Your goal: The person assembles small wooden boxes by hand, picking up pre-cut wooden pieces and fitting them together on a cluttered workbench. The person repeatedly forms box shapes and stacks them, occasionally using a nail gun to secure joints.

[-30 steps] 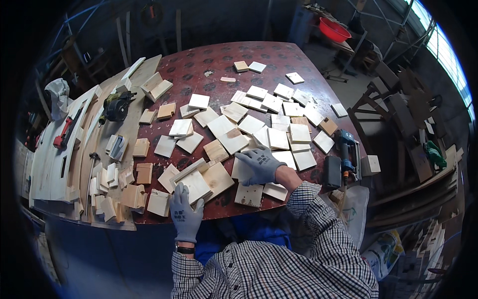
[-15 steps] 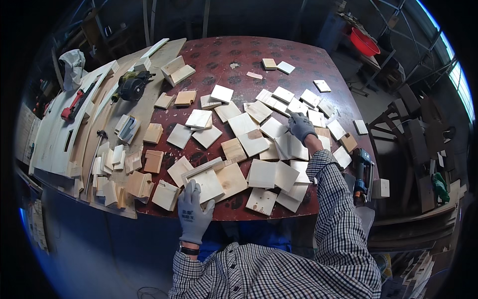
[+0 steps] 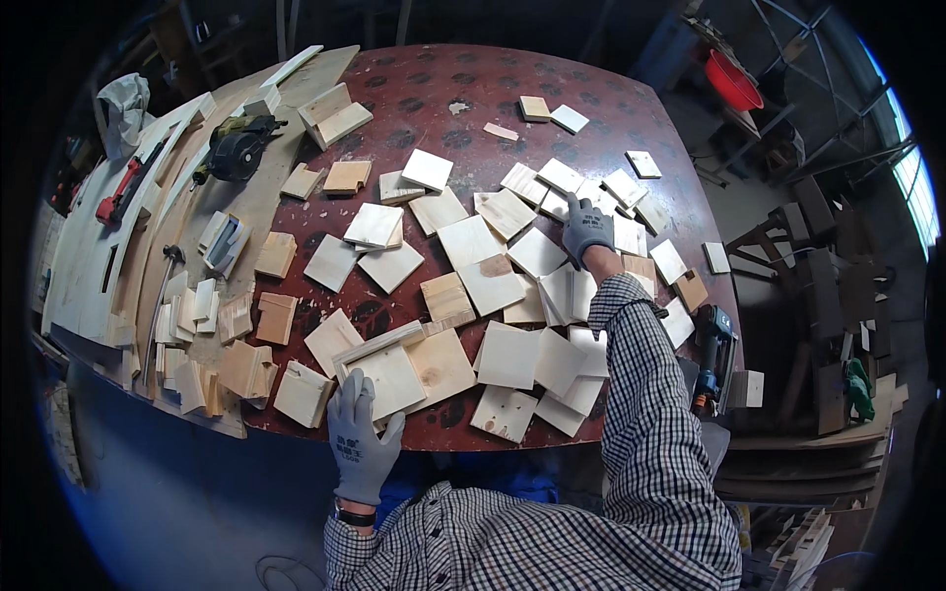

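My left hand (image 3: 365, 438), in a grey glove, holds the near left corner of a piece joined from pale boards (image 3: 386, 379), its thumb apart from the fingers. The piece has a raised narrow strip along its far side and lies at the table's near edge. My right hand (image 3: 589, 229), also gloved, reaches over the scattered square boards (image 3: 591, 194) right of the middle. Its index finger stretches forward and the fingertips are over or touching a board. The other fingers are partly hidden; nothing is visibly held.
More loose boards (image 3: 476, 241) overlap across the red table (image 3: 434, 84). A black and blue power tool (image 3: 711, 355) stands at the right edge. On the left lie a dark power tool (image 3: 239, 148), a red tool (image 3: 126, 192), a hammer (image 3: 173, 254) and small blocks (image 3: 187, 315).
The view has shifted a little. My right hand has moved slightly farther out over the boards, its index finger now straighter. My left hand stays at the corner of the joined piece.
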`<state>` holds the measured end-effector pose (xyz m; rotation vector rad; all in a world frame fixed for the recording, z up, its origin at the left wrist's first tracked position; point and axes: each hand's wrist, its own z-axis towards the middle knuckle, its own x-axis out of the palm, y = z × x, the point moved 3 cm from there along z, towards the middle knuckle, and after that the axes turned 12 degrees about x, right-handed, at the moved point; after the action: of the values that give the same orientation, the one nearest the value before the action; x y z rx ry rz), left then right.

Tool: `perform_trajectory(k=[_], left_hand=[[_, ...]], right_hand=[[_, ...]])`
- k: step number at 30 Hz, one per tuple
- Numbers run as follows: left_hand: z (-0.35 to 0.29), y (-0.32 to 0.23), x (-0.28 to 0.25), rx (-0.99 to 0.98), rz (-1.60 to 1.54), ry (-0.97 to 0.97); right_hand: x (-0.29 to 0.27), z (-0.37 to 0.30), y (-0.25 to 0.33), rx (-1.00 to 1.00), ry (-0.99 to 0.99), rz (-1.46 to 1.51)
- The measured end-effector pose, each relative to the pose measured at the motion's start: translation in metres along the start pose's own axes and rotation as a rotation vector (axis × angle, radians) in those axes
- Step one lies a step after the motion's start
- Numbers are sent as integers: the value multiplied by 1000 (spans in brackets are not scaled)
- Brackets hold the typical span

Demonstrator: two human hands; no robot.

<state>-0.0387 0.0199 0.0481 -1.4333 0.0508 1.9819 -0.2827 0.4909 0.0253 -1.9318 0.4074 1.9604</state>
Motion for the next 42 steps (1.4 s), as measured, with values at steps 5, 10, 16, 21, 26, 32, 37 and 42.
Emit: perform_trajectory(k=[5,10,16,21,26,32,37,42], left_hand=[[1,0,0,2,17,-7],[3,-1,2,-17,-21,2],[0,-1,-2,-36,7,7],[-3,2,0,-58,17,15],[-3,2,0,-45,36,2],[4,0,4,-11,49,1],[-1,0,-3,-16,89,5],[-1,0,0,-29,22,-24]], right_hand=[[-9,14,2,-149,90,-138],[5,25,-35,-19,327,349],[-32,-33,26,378,136,150],[-29,-24,36,468,114,240],[-33,-19,34,381,226,160],[3,7,-42,222,-38,646],[-57,-56,-32,16,54,1249],[-105,-170,5,-171,259,1328]])
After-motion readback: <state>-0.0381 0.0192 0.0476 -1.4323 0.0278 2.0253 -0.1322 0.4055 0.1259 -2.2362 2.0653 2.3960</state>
